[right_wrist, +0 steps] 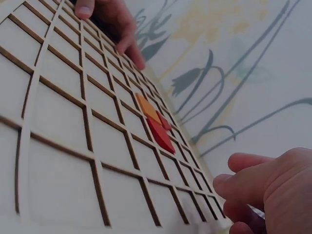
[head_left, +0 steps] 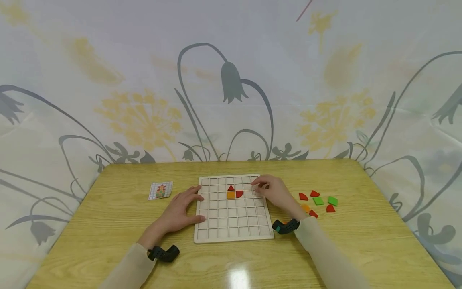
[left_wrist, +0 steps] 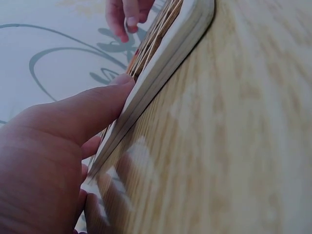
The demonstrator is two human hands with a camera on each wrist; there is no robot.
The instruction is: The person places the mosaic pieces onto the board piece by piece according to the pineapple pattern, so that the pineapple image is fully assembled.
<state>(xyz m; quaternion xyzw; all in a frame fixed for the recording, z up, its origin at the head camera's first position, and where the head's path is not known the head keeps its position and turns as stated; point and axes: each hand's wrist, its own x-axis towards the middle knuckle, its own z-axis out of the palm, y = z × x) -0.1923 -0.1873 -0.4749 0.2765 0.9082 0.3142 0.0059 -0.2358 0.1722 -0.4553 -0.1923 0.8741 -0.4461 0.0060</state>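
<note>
A white grid board (head_left: 218, 222) lies on the table. In it sit an orange square (head_left: 231, 195), a red triangle (head_left: 231, 188) just above that and a red quarter-circle piece (head_left: 239, 194) to the square's right. My left hand (head_left: 177, 210) rests on the board's left edge, fingers spread; the left wrist view shows its thumb (left_wrist: 105, 100) on the rim. Over the upper right of the board is my right hand (head_left: 275, 193), its fingers loosely bent. No piece shows between those fingers in the right wrist view, though the palm side is partly hidden.
Right of the board lie several loose pieces: red quarter-circles (head_left: 330, 208), green pieces (head_left: 318, 200) and an orange one (head_left: 305, 208) partly behind my right wrist. A small printed pattern card (head_left: 160, 190) is at the left. A flowered cloth (head_left: 231, 128) stands behind the table.
</note>
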